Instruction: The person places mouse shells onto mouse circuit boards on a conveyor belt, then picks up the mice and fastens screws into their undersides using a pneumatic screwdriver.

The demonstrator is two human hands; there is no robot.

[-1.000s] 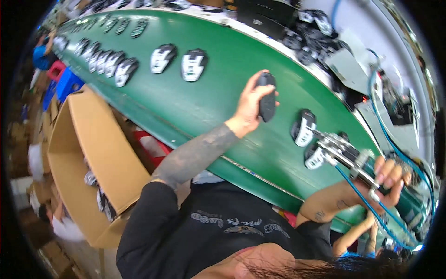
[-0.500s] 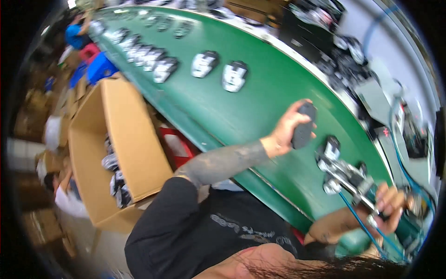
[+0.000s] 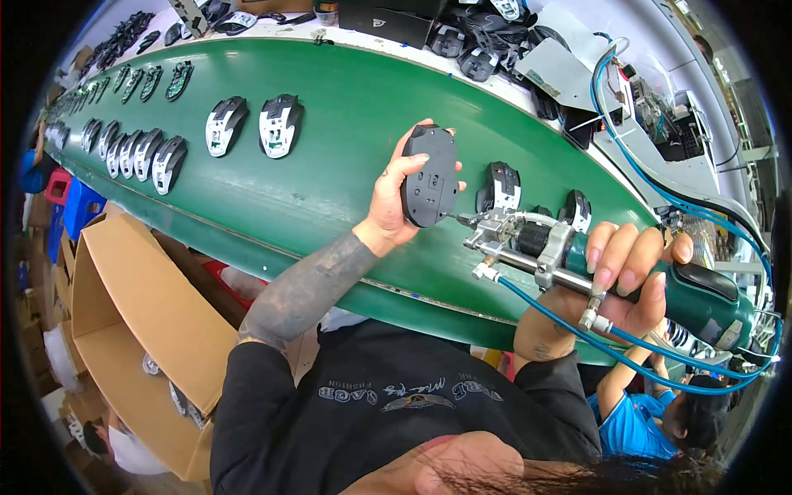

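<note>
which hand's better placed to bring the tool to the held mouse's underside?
Right hand, probably: it grips the green power tool, whose tip is near the mouse. The left hand is holding that mouse.

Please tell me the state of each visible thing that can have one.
Black mouse: held, underside toward camera.
Left hand: fingers closed on the mouse.
Green driver: held, tip near the mouse; contact unclear.
Right hand: fingers wrapped around the driver.
Blue hoses: connected to the driver.
Mouse shells: lying on the green belt.
Green belt: running or stopped, cannot tell.
Cardboard box: open, parts inside.
</note>
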